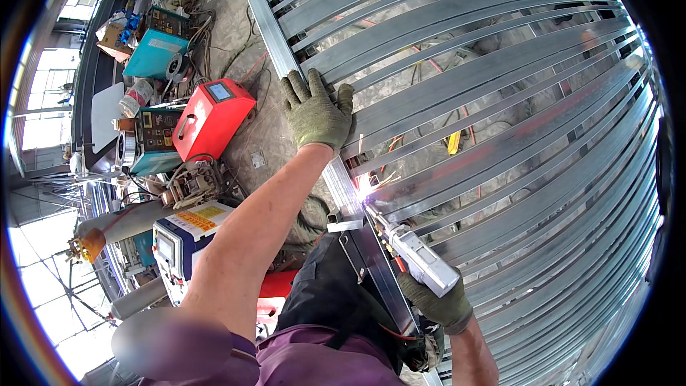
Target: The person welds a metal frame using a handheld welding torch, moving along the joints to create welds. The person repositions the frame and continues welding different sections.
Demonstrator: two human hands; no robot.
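Note:
My left hand (318,113), in a green work glove, lies flat with spread fingers on the long side rail (275,25) of a big metal frame. In my gloved right hand (444,306) is a handheld welding gun (421,257) with a silvery body and a thin nozzle. Its tip meets the rail near the end of a slat, where a bright white-violet glow and sparks show; the glare hides the joint itself. Many parallel grey metal slats (429,125) run off to the right from the rail. A short pale metal piece (344,226) sits across the rail just below the glow.
On the left stand a red machine with a small screen (214,118), teal machines (158,43), a white-and-blue cabinet (166,246) and a gas cylinder (132,218). Cables (246,46) trail over the concrete floor. A yellow object (454,143) shows between the slats.

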